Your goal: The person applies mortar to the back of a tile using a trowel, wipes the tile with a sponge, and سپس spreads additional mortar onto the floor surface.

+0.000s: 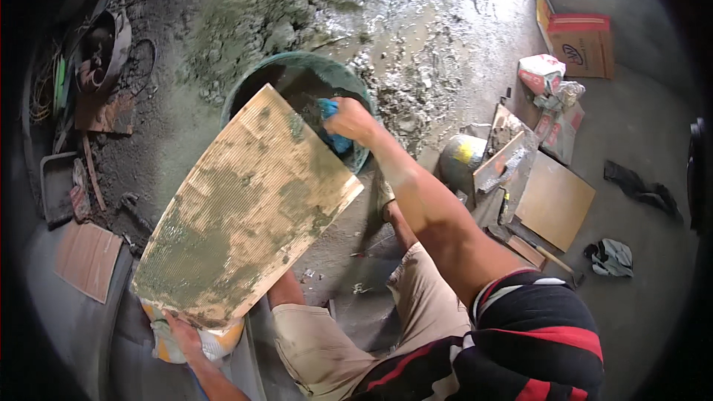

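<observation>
A large tan tile (245, 200) with a ridged back is tilted in front of me, smeared with patches of wet grey mortar. My left hand (186, 336) grips its lower near edge, with the fingers partly hidden by the tile. The tile's far corner overlaps a round green tub (252, 67) holding dark, wet contents. Inside the tub's right side, my right hand (352, 122) is closed on a crumpled blue rag (338, 139), close to the tile's right edge. Beneath the tile's near end is a white and yellow bag (167, 349).
Wet mortar (297, 7) spreads over the floor beyond the tub. A mortar-stained bucket (104, 52) and a black tray (59, 186) stand left. To the right lie a grey container (459, 160), a square tile (557, 200), a hammer (553, 258), dark cloth (642, 189) and a cardboard box (583, 48).
</observation>
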A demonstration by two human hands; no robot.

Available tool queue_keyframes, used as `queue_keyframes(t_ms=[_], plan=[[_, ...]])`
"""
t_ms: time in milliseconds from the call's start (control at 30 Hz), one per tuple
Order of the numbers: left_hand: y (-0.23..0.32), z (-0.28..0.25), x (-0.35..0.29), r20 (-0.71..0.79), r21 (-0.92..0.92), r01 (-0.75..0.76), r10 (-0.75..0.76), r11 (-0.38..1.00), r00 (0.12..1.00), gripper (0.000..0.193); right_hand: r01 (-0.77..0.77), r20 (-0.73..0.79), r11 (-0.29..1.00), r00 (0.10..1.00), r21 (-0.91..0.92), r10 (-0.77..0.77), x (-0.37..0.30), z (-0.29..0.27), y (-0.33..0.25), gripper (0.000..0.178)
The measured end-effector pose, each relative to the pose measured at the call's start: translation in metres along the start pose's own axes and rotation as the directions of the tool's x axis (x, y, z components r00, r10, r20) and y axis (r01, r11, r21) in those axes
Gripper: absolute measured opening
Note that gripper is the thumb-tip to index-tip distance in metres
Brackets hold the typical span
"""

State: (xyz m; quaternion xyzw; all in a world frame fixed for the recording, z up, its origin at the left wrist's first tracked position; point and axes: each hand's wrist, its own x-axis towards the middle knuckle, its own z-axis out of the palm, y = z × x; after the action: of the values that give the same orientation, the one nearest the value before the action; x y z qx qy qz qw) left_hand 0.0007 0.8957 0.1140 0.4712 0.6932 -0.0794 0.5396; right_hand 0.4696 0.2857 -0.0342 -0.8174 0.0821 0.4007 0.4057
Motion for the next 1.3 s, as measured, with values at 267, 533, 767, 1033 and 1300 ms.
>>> queue_keyframes(t_ms=[267, 533, 767, 1033, 1300], plan=[[0.007, 0.052, -0.014, 0.112, -0.042, -0.037, 0.041, 0.998, 0.993, 0.1, -0.165, -0.406, 0.96, 0.88, 0.227, 0.247, -0.115, -0.134, 0.072, 0.027], [0.018, 0.087, -0.039, 0.007, 0.028, -0.031, 0.031, 0.999, 0.999, 0.09, -0.357, -0.424, 0.425, 0.903, -0.832, -0.069, -0.093, -0.149, 0.232, 0.022], [0.011, 0.07, -0.013, -0.189, 0.116, -0.021, 0.043, 0.993, 0.981, 0.047, -0.132, -0.4, 0.559, 0.83, -0.819, -0.389, -0.126, -0.121, 0.165, 0.017], [-0.001, 0.072, -0.019, -0.029, -0.069, -0.039, 0.037, 0.997, 0.999, 0.046, -0.104, -0.453, 0.993, 0.889, -0.049, 0.07, -0.09, -0.042, -0.002, 0.054], [0.002, 0.088, -0.006, 0.046, -0.114, 0.007, -0.002, 0.994, 0.999, 0.052, 0.192, -0.041, 0.973, 0.979, -0.124, -0.199, 0.063, -0.005, 0.058, 0.054]])
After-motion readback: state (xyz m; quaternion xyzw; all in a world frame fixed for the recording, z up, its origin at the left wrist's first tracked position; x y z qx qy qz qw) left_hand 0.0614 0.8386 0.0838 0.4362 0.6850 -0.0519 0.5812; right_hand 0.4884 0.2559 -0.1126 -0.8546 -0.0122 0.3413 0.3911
